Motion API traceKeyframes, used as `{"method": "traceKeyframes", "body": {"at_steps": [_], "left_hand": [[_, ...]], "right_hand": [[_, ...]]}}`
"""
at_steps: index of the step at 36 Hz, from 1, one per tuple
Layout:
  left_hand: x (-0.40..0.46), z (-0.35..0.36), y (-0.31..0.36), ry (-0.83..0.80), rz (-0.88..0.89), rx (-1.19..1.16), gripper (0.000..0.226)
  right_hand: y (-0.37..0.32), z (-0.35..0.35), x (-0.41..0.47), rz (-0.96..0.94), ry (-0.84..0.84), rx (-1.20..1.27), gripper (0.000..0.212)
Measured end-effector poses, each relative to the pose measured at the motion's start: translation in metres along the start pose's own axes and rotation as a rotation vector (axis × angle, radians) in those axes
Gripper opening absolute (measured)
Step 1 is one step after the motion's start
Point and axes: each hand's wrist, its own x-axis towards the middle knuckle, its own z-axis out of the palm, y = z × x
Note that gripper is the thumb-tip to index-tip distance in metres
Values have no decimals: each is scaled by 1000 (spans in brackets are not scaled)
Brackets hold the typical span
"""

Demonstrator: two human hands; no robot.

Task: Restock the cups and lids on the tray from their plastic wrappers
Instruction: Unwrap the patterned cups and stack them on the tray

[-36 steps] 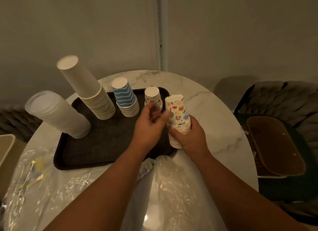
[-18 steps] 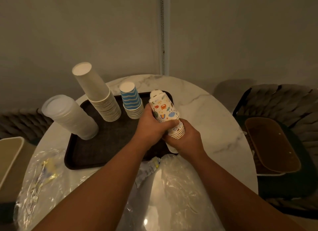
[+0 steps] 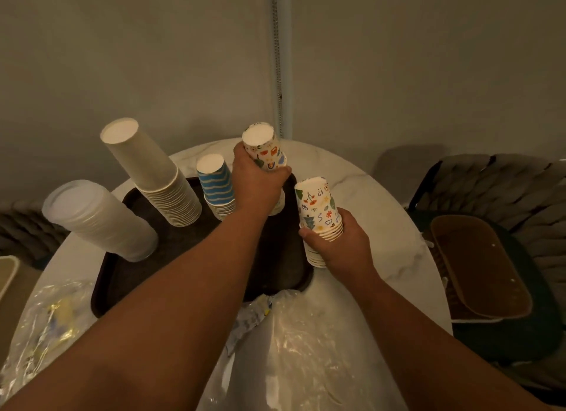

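Apart now, both hands [image 3: 258, 182] [image 3: 343, 245] grip patterned cups [image 3: 318, 211].

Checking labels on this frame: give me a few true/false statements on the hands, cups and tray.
1. The left hand grips a patterned cup stack. True.
2. The right hand is empty. False: it holds a second patterned stack.
3. The blue striped cups stand on the tray. True.
4. The lid stack is left of the plain cups. True.
5. All cups stand mouth up. False: the stacks are upside down, bases on top.
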Motion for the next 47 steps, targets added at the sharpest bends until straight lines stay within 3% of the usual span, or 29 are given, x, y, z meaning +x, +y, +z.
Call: {"method": "traceKeyframes", "body": {"at_steps": [19, 27, 30, 32, 34, 37, 41, 47], "left_hand": [[-6, 42, -66, -63, -231, 131, 81], [-16, 31, -66, -166, -348, 102, 120], [-35, 19, -60, -206, -356, 99, 111], [-50, 9, -54, -214, -336, 63, 91], [-65, -3, -43, -196, -294, -24, 66], [-77, -20, -22, -254, -280, -276, 50], [-75, -38, -11, -428, -205, -342, 54], [-71, -58, -15, -360, -239, -385, 47]], "right_hand": [[17, -26, 14, 18, -42, 29, 60], [12, -19, 16, 23, -26, 52, 64], [10, -14, 14, 27, -25, 79, 74], [7, -10, 11, 36, -31, 94, 78], [3, -5, 8, 44, -51, 97, 76], [-5, 5, 1, 27, -87, 76, 64], [-14, 19, -11, 17, -149, 72, 60], [-34, 27, -26, -28, -166, -1, 61]]}}
